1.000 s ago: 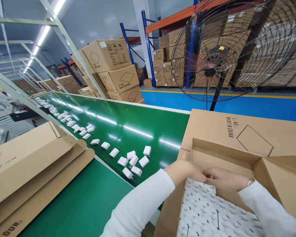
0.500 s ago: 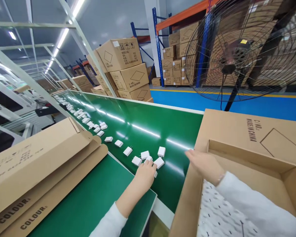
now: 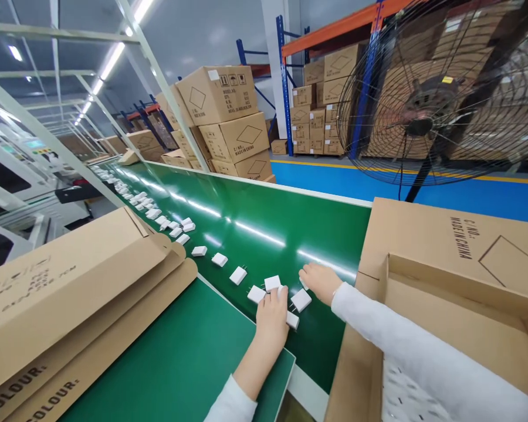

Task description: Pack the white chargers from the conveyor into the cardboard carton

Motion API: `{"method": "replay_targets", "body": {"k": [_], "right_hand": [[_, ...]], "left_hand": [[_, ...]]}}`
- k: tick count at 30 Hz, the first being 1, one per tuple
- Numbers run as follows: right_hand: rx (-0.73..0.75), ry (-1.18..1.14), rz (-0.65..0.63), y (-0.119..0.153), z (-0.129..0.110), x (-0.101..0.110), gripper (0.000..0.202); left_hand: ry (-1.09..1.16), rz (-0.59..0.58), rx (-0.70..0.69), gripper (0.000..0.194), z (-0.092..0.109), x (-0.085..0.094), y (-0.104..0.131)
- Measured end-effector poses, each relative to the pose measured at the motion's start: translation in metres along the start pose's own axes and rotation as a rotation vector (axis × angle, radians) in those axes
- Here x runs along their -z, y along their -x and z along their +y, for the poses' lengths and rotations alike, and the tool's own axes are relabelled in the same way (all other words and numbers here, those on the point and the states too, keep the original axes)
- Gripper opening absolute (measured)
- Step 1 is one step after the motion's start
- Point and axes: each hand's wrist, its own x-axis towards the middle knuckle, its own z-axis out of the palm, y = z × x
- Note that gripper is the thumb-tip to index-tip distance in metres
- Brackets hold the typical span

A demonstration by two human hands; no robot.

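White plug chargers with metal prongs lie on the green conveyor belt [image 3: 255, 211]. My left hand [image 3: 271, 313] is closed around one white charger [image 3: 280, 289], mostly hidden by the fingers. Close by sit a charger [image 3: 256, 294] to its left, another charger [image 3: 272, 283] beyond it, and a third charger [image 3: 293, 320] against its right side. My right hand [image 3: 320, 281] reaches over the belt, its fingers closed on a charger [image 3: 303, 283] of which only a sliver shows. A loose charger [image 3: 301, 300] rests between the two hands.
An open cardboard box [image 3: 374, 258] stands at the right, a white slotted tray [image 3: 407, 387] inside it. Folded cartons [image 3: 79, 281] lie on the left over a green tabletop [image 3: 180, 346]. A large fan [image 3: 426, 111] and stacked boxes [image 3: 233, 135] stand behind the belt.
My right hand has moved left from the box edge onto the belt and closed on a charger. My left hand stays among the chargers, which appear slightly farther right and lower.
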Motion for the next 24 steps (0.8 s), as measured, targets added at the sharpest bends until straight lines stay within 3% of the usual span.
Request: {"method": "replay_targets", "body": {"k": [4, 7, 11, 15, 17, 20, 22, 24], "right_hand": [[0.108, -0.065, -0.046, 0.008, -0.028, 0.003, 0.014], [0.092, -0.117, -0.042, 0.007, -0.035, 0.005, 0.008], [-0.029, -0.203, 0.044, 0.036, -0.002, 0.025, 0.013], [-0.301, -0.313, 0.176, 0.112, 0.044, 0.043, 0.032], [-0.467, -0.606, 0.233, 0.153, 0.056, 0.045, 0.041], [-0.655, -1.428, 0.260, 0.200, 0.052, 0.037, 0.041], [-0.724, -1.980, 0.281, 0.218, 0.039, 0.031, 0.032], [-0.743, -2.377, 0.287, 0.228, 0.023, 0.026, 0.026]], "left_hand": [[0.011, -0.015, -0.019, 0.090, 0.002, -0.003, 0.000], [0.050, -0.041, -0.030, 0.098, 0.004, -0.002, 0.002], [0.070, -0.006, -0.043, 0.099, 0.007, -0.001, 0.006], [0.024, 0.046, -0.033, 0.086, 0.011, -0.005, 0.006], [0.012, 0.038, -0.062, 0.063, 0.015, -0.007, 0.004], [0.035, -0.034, -0.158, 0.035, 0.023, -0.004, 0.001], [0.125, -0.065, -0.228, 0.033, 0.031, 0.005, 0.004], [0.329, -0.056, -0.344, 0.037, 0.042, 0.019, 0.012]]}}
